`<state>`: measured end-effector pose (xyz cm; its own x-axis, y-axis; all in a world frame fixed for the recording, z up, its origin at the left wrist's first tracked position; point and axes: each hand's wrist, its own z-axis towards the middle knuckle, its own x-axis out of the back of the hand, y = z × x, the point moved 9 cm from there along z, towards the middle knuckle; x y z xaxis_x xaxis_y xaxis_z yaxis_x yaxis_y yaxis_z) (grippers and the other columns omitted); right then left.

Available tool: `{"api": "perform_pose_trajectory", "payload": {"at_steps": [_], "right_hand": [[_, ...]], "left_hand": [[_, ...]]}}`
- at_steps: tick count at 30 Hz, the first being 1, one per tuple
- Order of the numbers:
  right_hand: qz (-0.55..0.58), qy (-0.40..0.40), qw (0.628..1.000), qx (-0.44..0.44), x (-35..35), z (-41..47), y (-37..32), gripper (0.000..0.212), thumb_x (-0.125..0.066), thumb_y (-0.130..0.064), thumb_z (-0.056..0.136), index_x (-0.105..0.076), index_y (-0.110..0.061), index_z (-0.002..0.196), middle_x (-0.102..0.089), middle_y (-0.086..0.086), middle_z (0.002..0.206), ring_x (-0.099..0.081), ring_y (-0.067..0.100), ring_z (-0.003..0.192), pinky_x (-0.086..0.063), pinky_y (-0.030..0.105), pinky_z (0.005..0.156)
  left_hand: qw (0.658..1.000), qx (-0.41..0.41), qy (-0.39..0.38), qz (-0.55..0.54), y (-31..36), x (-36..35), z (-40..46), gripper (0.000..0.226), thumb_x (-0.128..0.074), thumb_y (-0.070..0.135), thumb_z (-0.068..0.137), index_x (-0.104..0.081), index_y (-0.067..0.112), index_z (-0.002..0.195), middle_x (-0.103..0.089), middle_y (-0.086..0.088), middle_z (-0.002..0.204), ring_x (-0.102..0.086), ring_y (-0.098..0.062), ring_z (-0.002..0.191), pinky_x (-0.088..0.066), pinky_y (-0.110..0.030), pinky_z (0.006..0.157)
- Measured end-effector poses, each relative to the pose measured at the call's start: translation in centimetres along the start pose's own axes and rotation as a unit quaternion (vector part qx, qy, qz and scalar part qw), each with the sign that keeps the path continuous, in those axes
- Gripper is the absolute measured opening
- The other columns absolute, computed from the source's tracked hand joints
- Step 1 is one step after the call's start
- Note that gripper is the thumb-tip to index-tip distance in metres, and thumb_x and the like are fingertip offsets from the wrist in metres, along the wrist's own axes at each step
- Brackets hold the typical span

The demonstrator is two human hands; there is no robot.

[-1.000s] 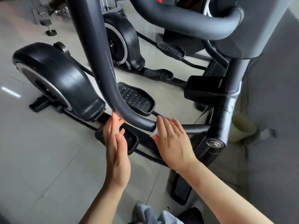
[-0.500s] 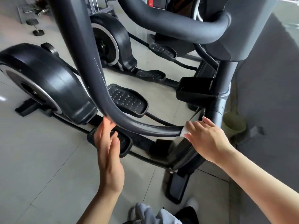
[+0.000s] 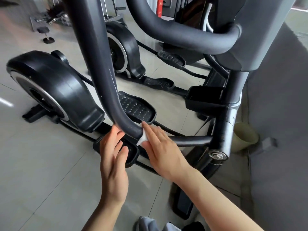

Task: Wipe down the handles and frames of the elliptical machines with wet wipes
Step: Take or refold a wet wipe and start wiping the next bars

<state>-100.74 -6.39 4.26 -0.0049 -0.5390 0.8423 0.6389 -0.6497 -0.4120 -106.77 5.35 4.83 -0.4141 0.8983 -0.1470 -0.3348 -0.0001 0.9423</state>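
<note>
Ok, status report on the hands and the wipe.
Right hand presses wet wipe onto curved handle bar, fingers straight. Left hand open, fingertips at bar's underside. Nothing blocking the bar.

A gym floor is showing here: two elliptical machines are standing side by side on pale floor tiles (image 3: 50, 172), the nearer elliptical machine (image 3: 103, 77) showing its black flywheel housing (image 3: 55, 90) and studded foot pedal (image 3: 136, 108), the farther elliptical machine (image 3: 123, 52) repeating the same shapes behind it. At the far left a small black stool (image 3: 43, 30) is sitting near a rack of weights (image 3: 55, 17), and a red cylinder (image 3: 159, 6) is standing at the back.
</note>
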Motion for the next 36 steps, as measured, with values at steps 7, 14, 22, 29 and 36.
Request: {"api": "perform_pose_trajectory", "payload": {"at_steps": [7, 14, 22, 29, 36], "right_hand": [[-0.270, -0.026, 0.958, -0.087, 4.8, -4.8, 10.2, 0.043, -0.045, -0.029, 0.090, -0.067, -0.008, 0.122, -0.067, 0.011, 0.125, -0.062, 0.029, 0.119, -0.011, 0.041, 0.116], [-0.290, -0.026, 0.948, -0.125, 6.7, -5.6, 11.8, 0.023, -0.055, 0.001, 0.076, -0.071, -0.013, 0.087, -0.069, 0.006, 0.091, -0.068, 0.033, 0.094, -0.024, 0.045, 0.115], [-0.128, 0.012, 0.991, -0.039, 1.3, -1.0, 2.1, 0.040, -0.042, -0.018, 0.095, -0.059, -0.004, 0.129, -0.068, 0.006, 0.122, -0.063, 0.020, 0.115, -0.035, 0.039, 0.111], [-0.270, -0.039, 0.950, -0.148, 7.0, -6.0, 13.4, 0.042, -0.036, -0.032, 0.096, -0.069, -0.009, 0.109, -0.072, 0.007, 0.108, -0.063, 0.028, 0.113, -0.018, 0.037, 0.116], [-0.169, 0.033, 0.985, -0.008, 0.1, -2.9, 2.9, 0.046, -0.034, -0.023, 0.104, -0.046, 0.003, 0.141, -0.057, 0.018, 0.136, -0.054, 0.034, 0.127, -0.043, 0.044, 0.108]], "left_hand": [[0.999, 0.012, 0.028, -0.028, 0.1, -0.1, 0.2, 0.047, -0.042, 0.007, 0.090, -0.047, 0.014, 0.136, -0.052, 0.000, 0.140, -0.052, -0.008, 0.129, -0.040, -0.015, 0.100], [0.999, 0.013, -0.047, 0.020, -0.1, -0.4, -0.2, 0.052, -0.046, 0.022, 0.096, -0.035, 0.022, 0.146, -0.042, 0.010, 0.150, -0.041, -0.005, 0.138, -0.033, -0.023, 0.112], [0.998, 0.007, -0.045, 0.039, -0.4, -0.9, -0.2, 0.060, -0.051, 0.036, 0.087, -0.033, 0.028, 0.143, -0.038, 0.016, 0.149, -0.040, -0.003, 0.137, -0.036, -0.031, 0.111], [0.999, -0.010, -0.044, 0.029, -0.5, -0.8, -0.1, 0.057, -0.052, 0.032, 0.088, -0.034, 0.025, 0.143, -0.039, 0.017, 0.148, -0.041, -0.009, 0.138, -0.034, -0.037, 0.112], [0.998, -0.008, -0.048, 0.025, -0.1, 0.9, 1.3, 0.041, -0.049, 0.032, 0.093, -0.049, 0.026, 0.134, -0.054, 0.000, 0.140, -0.051, -0.017, 0.131, -0.040, -0.028, 0.109]]}}
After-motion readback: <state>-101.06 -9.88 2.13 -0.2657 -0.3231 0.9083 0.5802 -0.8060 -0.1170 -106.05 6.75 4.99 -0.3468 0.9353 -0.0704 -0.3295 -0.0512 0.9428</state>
